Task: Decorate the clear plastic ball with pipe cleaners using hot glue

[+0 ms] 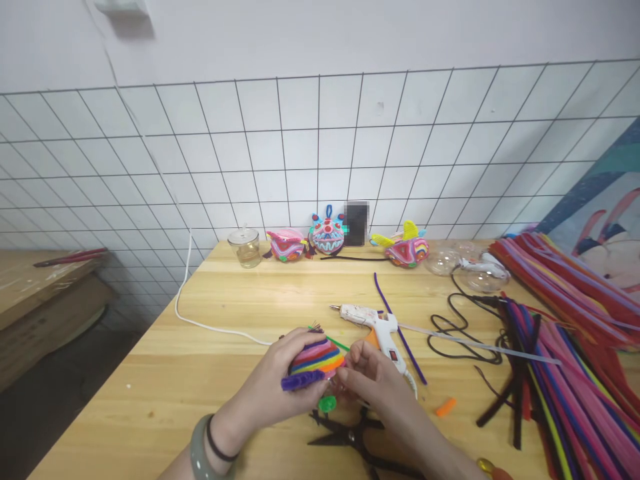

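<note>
My left hand [273,380] cups a small dome wrapped in striped pipe cleaners [317,357], pink, purple, blue and orange, with a purple pipe cleaner end [300,381] sticking out at its lower edge. My right hand [373,380] pinches the dome's right side with its fingertips. A small green coil [327,403] lies just below the dome. A white hot glue gun [375,323] rests on the wooden table [200,393] just beyond my right hand, nozzle pointing left.
Black scissors [350,437] lie near the front edge under my right wrist. Piles of coloured pipe cleaners [565,347] fill the right side. Finished pipe-cleaner figures [327,235] and a glass jar [245,247] stand at the back. A white cord [200,323] and black cord [460,327] cross the table.
</note>
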`<state>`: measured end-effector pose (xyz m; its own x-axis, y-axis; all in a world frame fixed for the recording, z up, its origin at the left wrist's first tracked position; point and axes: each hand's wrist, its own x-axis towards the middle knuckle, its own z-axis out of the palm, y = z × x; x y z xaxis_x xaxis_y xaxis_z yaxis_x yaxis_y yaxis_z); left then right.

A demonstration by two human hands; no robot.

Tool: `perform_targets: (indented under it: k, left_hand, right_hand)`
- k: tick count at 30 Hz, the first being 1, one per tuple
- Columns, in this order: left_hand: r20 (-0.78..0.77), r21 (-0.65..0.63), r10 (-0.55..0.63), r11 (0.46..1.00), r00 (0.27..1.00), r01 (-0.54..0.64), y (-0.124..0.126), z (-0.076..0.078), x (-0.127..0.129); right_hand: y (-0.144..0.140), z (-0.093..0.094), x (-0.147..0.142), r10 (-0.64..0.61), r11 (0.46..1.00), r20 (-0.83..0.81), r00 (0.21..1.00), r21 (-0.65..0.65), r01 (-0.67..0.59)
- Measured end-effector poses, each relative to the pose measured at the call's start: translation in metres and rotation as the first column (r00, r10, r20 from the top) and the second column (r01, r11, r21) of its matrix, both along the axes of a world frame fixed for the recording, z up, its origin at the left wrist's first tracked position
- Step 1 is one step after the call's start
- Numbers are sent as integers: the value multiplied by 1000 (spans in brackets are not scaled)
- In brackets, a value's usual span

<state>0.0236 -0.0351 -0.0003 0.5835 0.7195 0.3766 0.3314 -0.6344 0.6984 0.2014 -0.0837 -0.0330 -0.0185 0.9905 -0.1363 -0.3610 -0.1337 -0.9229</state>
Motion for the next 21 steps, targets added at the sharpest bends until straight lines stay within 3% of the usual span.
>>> perform_targets:
  k: [15,21]
  left_hand:
    - [5,-28,-15,1000,1000,15,0,-1,-2]
    - [108,-169,-47,984,993,65,2,4,-2]
  right_hand:
    - [0,2,0,-12,1000,15,1000,3,12]
    - [-2,18,6,74,992,-61,995,-93,-79]
